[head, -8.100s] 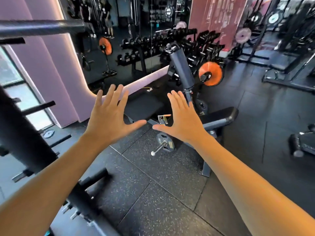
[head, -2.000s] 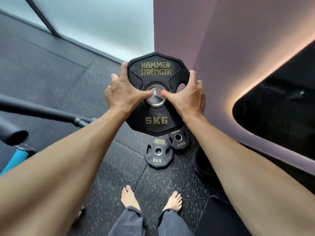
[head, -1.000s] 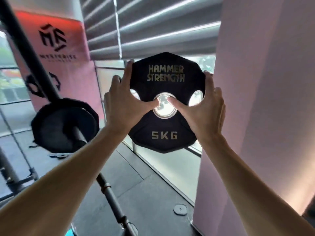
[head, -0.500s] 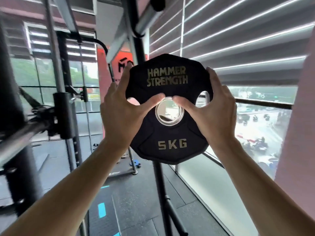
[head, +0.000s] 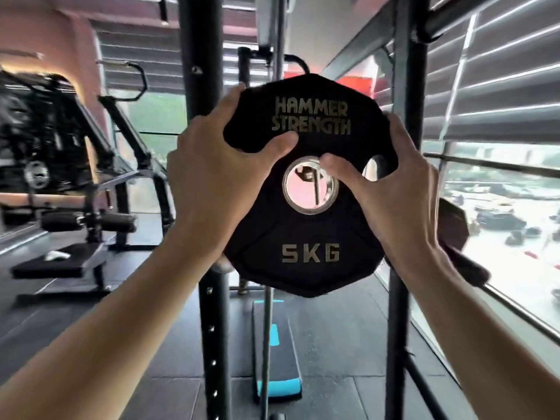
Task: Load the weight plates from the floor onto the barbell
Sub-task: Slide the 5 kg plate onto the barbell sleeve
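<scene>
Both hands, left hand [head: 212, 174] and right hand [head: 397, 189], grip the upright weight plate [head: 309, 225] by its edges, thumbs across its face.

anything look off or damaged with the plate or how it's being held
Nothing stands out. The 5 kg plate is upright with its lettering level, left hand and right hand gripping opposite edges, thumbs near the centre hole. No visible chips or cracks, though the surroundings are motion-blurred.

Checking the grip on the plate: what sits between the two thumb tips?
In the head view, the plate's steel-ringed centre hole lies between the left hand and right hand thumbs.
</scene>
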The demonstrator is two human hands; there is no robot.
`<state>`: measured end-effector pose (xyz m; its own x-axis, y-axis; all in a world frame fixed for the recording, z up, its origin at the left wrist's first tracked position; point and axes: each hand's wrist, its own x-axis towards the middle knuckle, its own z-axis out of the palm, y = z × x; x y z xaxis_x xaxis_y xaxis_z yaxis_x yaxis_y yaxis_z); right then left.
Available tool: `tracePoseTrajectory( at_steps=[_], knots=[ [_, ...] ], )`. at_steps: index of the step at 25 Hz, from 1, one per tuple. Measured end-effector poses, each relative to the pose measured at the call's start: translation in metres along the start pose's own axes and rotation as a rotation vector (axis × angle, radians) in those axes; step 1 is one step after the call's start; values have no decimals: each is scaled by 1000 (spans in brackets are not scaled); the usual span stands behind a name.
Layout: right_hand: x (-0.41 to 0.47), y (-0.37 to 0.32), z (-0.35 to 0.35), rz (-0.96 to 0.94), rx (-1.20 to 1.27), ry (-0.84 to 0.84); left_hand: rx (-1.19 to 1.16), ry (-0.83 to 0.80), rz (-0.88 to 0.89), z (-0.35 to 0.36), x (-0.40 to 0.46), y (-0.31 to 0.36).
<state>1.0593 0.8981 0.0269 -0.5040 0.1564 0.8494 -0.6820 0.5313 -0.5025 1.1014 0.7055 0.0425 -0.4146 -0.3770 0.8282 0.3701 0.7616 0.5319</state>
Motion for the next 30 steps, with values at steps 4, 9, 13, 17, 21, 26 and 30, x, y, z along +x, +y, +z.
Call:
tracePoseTrajectory(
  at_steps=[4,9,13,17,21,26,30],
  knots=[
    [-22,-20,26,45,60,-82,78,8,-19,-37,-9,-22],
    [-50,-25,51,72,77,-161,111,28,-70,-57,-28,-46],
    [-61,-25,56,100,74,-164,123,42,-83,-62,-34,-55],
    [-72,-22,58,110,52,-189,129,25,-95,-63,-42,-63],
    [-86,-18,70,109,12,-221,108,26,-136,-61,-56,-86],
    [-90,-9,81,80,24,-178,75,84,-96,-50,-60,-105],
    [-96,-3,88,36,34,-126,37,101,-10,-43,-62,-115]
  ],
)
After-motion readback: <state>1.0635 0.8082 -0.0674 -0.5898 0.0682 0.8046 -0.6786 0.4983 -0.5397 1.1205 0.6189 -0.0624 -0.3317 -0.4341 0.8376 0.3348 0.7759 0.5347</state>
